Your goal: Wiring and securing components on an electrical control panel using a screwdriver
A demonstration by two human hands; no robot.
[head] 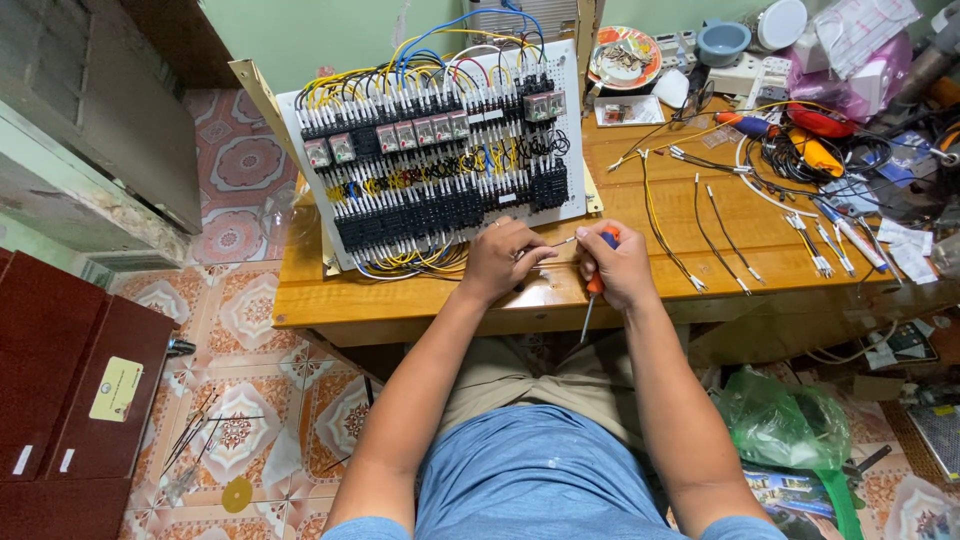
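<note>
The person sits at a wooden surface [760,225] with both hands close together at its front edge. The right hand [618,266] is clenched around an orange-handled screwdriver [597,283], whose shaft points down past the edge toward the lap. The left hand [503,258] pinches a thin wire [560,242] that runs across to the right hand's fingertips. Just behind the hands leans a white wiring panel [440,150], dense with black terminal blocks, relays and yellow, blue and black leads. Loose ferruled wires [725,235] lie spread on the surface to the right, near a tangle of tools [800,140].

The thin wire could slip from the pinch, since so little of it is held. With the screwdriver kept in the same hand that works the wire, its tip could swing into the leg. The leaning panel sits close enough that a nudge might shift it.
</note>
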